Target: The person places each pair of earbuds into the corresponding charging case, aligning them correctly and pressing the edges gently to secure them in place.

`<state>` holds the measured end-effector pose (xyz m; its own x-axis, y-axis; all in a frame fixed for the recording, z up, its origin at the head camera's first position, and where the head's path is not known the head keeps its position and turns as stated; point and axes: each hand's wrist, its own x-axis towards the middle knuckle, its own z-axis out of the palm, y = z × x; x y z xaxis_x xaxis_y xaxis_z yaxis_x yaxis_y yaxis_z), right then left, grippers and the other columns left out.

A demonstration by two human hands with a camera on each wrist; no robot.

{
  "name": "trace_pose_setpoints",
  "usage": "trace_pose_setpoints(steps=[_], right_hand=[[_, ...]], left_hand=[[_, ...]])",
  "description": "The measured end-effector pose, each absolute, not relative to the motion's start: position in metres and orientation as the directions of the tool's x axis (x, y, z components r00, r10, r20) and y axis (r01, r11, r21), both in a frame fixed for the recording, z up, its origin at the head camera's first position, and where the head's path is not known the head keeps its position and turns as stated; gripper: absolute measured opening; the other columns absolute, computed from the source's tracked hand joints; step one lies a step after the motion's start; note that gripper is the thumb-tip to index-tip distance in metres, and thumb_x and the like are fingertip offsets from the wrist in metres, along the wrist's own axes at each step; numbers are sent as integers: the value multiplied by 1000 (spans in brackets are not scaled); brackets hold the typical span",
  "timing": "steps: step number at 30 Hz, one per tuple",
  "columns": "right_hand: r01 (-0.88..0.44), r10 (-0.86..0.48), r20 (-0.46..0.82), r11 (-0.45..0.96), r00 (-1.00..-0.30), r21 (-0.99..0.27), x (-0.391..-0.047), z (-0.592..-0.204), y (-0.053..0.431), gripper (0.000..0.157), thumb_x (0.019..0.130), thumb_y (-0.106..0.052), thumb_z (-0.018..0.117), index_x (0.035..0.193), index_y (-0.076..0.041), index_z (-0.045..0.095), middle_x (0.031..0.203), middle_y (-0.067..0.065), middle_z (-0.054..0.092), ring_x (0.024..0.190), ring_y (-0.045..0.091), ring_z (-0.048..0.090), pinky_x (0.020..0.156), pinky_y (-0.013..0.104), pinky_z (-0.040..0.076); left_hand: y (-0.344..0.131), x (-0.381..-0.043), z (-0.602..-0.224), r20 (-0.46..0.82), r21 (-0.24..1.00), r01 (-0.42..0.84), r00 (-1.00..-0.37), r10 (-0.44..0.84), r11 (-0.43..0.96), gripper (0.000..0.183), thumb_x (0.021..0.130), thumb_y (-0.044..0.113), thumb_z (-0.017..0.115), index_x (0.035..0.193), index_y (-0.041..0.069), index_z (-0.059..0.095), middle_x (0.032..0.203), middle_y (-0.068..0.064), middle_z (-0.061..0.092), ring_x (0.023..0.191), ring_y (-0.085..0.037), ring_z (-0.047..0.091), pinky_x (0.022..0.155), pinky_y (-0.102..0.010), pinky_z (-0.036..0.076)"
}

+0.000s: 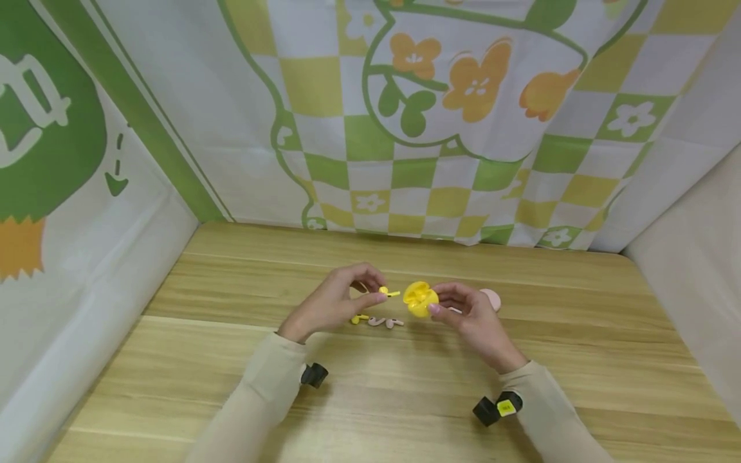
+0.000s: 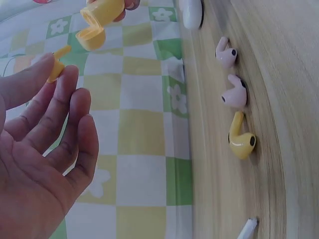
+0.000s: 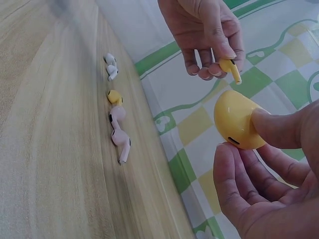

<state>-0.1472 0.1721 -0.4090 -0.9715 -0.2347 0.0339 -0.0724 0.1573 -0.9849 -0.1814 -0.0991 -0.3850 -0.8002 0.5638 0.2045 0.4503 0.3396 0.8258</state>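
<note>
A yellow earbud [image 1: 392, 294] is pinched between the thumb and fingertips of my left hand [image 1: 336, 300], its stem toward the case. My right hand [image 1: 477, 325] holds a yellow earbud case [image 1: 419, 302] by its side, lid raised and hollow facing left. A small gap separates earbud and case. The right wrist view shows the outside of the case [image 3: 234, 117], with a dark slot at its base. Below the hands, another yellow earbud [image 2: 241, 142] lies on the table beside two pale pink earbuds [image 2: 235, 94].
White earbuds [image 3: 111, 67] lie in line with the others, mostly hidden in the head view. Behind my right hand is a round pink object [image 1: 491, 299], partly covered. A white rounded object [image 2: 192, 12] rests near it. A patterned cloth [image 1: 370, 173] hangs behind the wooden table [image 1: 393, 399].
</note>
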Motion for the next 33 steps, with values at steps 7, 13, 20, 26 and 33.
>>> trace_pose_setpoints(steps=[7,13,20,26,33], right_hand=[[-89,-242,52,145,-969,-985,-146,-411,173,30,95,-2,70,121,9,60,115,22,65,102,26,65,86,31,58],[-105,-264,64,144,-962,-984,-146,-410,171,29,96,-4,70,121,7,62,115,20,66,102,28,65,85,32,58],[-107,-292,52,173,-955,-979,-146,-408,171,27,97,-7,69,122,2,64,116,16,67,102,27,66,84,34,59],[-111,-316,53,170,-947,-979,-146,-408,171,27,98,-8,68,123,2,64,115,16,67,102,26,66,84,34,58],[-98,-327,46,146,-944,-984,-146,-408,170,29,98,-5,68,124,5,63,116,18,67,101,25,66,85,34,58]], left_hand=[[-89,-179,-382,274,813,494,-792,545,310,16,98,19,71,111,10,72,101,3,70,92,-13,63,88,-38,53],[-77,-180,-379,347,783,559,-756,556,272,17,96,14,72,112,8,74,105,2,73,95,-13,62,85,-41,52],[-66,-183,-378,392,725,641,-684,615,252,19,96,12,71,114,8,74,108,1,72,99,-15,61,86,-44,51],[-63,-184,-380,387,707,656,-673,631,265,20,96,11,72,114,7,75,104,-1,67,99,-22,60,87,-46,51],[-60,-182,-379,320,681,642,-694,645,352,22,97,18,71,118,11,76,103,-1,54,100,-23,47,88,-41,44]])
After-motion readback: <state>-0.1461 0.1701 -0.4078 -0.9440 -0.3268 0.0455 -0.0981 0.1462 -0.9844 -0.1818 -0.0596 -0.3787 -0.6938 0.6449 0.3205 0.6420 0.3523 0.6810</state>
